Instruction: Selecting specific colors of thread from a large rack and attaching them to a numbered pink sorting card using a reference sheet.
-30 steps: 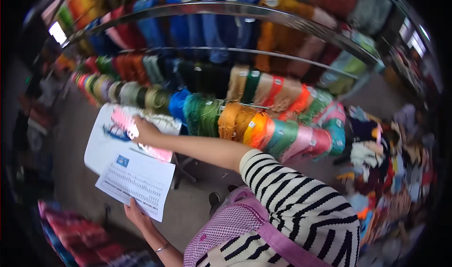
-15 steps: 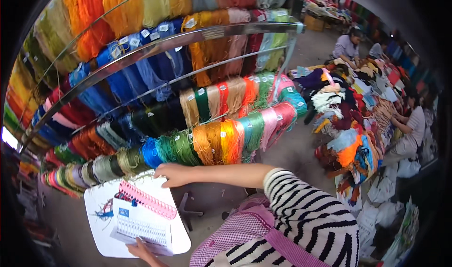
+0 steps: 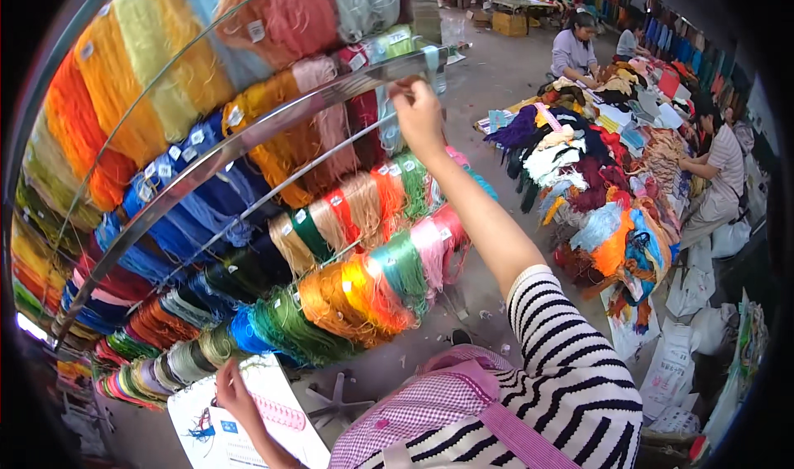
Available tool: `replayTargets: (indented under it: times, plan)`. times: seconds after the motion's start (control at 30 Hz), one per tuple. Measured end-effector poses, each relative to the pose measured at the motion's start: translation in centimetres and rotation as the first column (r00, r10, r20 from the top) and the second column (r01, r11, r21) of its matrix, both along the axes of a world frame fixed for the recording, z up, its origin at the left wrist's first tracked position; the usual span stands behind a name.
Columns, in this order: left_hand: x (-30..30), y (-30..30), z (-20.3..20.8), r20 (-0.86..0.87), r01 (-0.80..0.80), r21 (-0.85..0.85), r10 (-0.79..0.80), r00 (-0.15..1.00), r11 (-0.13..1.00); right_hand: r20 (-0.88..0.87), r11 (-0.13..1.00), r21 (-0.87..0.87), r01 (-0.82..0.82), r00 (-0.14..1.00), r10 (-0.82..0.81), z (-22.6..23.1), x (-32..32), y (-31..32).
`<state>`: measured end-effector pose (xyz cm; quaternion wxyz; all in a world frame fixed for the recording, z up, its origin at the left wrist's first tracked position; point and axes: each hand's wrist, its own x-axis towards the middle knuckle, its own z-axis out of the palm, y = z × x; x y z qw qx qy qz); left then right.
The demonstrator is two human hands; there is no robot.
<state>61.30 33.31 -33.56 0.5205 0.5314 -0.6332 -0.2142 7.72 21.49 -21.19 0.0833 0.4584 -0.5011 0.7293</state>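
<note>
My right hand (image 3: 418, 117) is raised to the upper metal rail (image 3: 248, 138) of a rack, its fingers pinched on a pale grey-green yarn skein (image 3: 389, 126) hanging there. My left hand (image 3: 234, 392) is low at the bottom left and holds a white paper sheet (image 3: 248, 436) with a pink strip and a small yarn sample on it. Rows of coloured yarn skeins (image 3: 356, 287) hang from the rails between the two hands: orange, green, blue, pink and yellow. My striped sleeve and a pink checked bag strap show at the bottom.
A heap of loose coloured yarn bundles (image 3: 595, 188) lies on the floor to the right. A seated person (image 3: 719, 171) and a person further back (image 3: 572, 49) work beside it. White plastic bags (image 3: 686, 337) lie at the right. A rack foot (image 3: 339, 399) stands on the grey floor.
My right hand has left the paper and the low skeins and risen to the upper rail. The view has swung up and right. The left hand still holds the sheet.
</note>
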Motion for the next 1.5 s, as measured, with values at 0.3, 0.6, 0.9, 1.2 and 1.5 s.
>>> replayTargets:
  times: [0.3, 0.6, 0.9, 1.2, 1.5]
  plan:
    - [-24.0, -4.4, 7.8, 0.125, 0.436, -0.025, -0.430, 0.894, 0.900, -0.079, 0.986, -0.161, -0.037, 0.997, 0.025, -0.2, 0.0, 5.0]
    - [-38.4, -6.9, 15.1, -0.218, 0.737, -0.119, -0.741, 0.635, 0.666, 0.400, 0.699, -0.196, -0.688, 0.595, 0.698, 2.3, -5.2, 5.7]
    - [-43.2, -8.8, 15.3, -0.467, 0.778, -0.041, -0.700, 0.540, 0.627, 0.552, 0.647, -0.115, -0.754, 0.493, 0.672, 3.7, -6.5, 6.9]
    - [-42.3, -9.5, 14.3, -0.499, 0.773, -0.028, -0.679, 0.539, 0.634, 0.509, 0.676, -0.073, -0.733, 0.555, 0.658, 0.7, -7.2, 7.2]
    - [-44.5, -7.8, 13.2, -0.497, 0.986, -0.068, -0.862, 0.099, 0.153, 0.254, 0.627, -0.287, -0.724, 0.574, 0.779, -0.4, -2.9, 13.5]
